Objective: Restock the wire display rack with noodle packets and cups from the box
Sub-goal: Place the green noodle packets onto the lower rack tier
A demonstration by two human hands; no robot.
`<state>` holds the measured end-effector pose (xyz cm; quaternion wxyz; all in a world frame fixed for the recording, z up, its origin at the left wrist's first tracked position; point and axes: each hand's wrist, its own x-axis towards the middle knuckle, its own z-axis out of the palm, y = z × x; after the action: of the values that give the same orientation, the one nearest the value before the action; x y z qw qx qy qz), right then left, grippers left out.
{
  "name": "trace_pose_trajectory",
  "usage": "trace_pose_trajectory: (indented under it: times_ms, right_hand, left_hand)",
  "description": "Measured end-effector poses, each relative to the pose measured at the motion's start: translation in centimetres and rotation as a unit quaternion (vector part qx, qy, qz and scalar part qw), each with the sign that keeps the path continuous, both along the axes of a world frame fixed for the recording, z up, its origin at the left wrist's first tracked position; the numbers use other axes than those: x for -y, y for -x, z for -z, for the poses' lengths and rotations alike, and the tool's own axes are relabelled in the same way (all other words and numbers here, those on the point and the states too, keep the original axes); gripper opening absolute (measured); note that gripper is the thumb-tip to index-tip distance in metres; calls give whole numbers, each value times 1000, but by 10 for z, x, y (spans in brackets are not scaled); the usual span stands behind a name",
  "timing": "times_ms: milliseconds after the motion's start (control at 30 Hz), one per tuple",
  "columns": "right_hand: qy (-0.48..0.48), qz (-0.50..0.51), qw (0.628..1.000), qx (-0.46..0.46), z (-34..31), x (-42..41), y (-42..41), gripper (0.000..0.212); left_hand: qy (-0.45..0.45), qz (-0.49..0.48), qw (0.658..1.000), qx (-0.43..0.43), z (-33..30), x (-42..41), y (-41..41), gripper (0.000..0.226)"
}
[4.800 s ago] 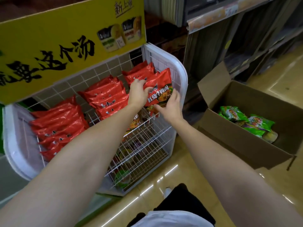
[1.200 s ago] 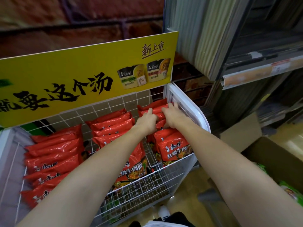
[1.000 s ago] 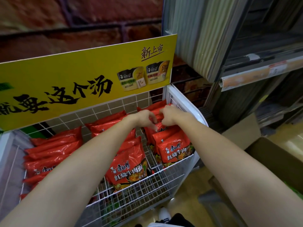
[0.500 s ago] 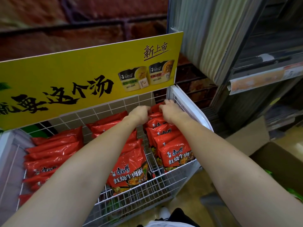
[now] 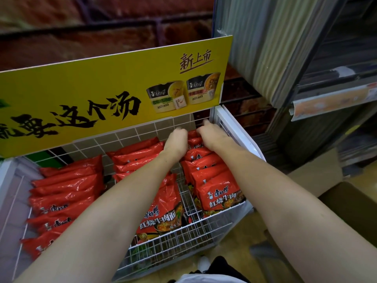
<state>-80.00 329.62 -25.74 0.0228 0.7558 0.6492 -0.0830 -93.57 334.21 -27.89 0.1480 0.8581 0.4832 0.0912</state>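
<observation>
Hands have shifted toward the back of the white wire display rack (image 5: 234, 127) since half a second ago: both now sit at the rear end of the right-hand column of red plastic noodle packets (image 5: 206, 170), close under the yellow cardboard header sign (image 5: 81, 94). The left hand (image 5: 177, 140) is knuckles-up with its fingers curled down over the rearmost packets; whether its grip has closed on one of them I cannot tell, since the fingertips are hidden and blurred. The right hand (image 5: 212, 133) lies just beside it, fingers bent over the packet tops next to the white side rail, one finger raised; its hold is equally unclear. Compared with nearly five seconds ago, the single packet held at the front is no longer in hand, and the right column is filled from front to back.

Writing on the sign reads 新上市 at the upper right, above two pictured noodle cups, with large black brush characters ending 这个汤. Front packets carry white lettering 康师傅 and 红烧牛肉面. The brown cardboard box (image 5: 346, 203) stands on the floor at the right, its contents out of view.
</observation>
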Motion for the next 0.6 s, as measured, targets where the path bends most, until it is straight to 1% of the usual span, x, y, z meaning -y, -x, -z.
trace_pose_trajectory:
  times_ms: [67,133,233,333,400,467,533,600]
  right_hand:
    - [-22,14,999,-17,1,1,0,35]
    - [-40,31,998,-32,5,1,-1,38]
    - [-20,4,1000,-17,10,4,1,34]
    - [-9,-9,1000,-25,9,6,1,39]
    - [-26,-15,999,-38,6,10,-1,39]
    - [-67,-17,996,-51,1,14,-5,37]
    - [-93,-10,994,-55,-5,17,-7,31]
    - [-94,11,992,-83,-9,22,-5,24]
  left_hand:
    - [-11,-4,1000,4,-2,-1,1,20]
    - [-1,-8,1000,5,-4,-3,2,21]
    - [46,0,999,-12,-6,-2,6,24]
    - [78,8,997,-17,-9,-4,13,31]
    - [66,18,998,-11,-13,-4,20,25]
    - [37,29,999,-3,-16,-4,26,18]
    - [14,36,999,-4,-18,-3,31,16]
    - [-1,48,999,-6,-20,1,32,11]
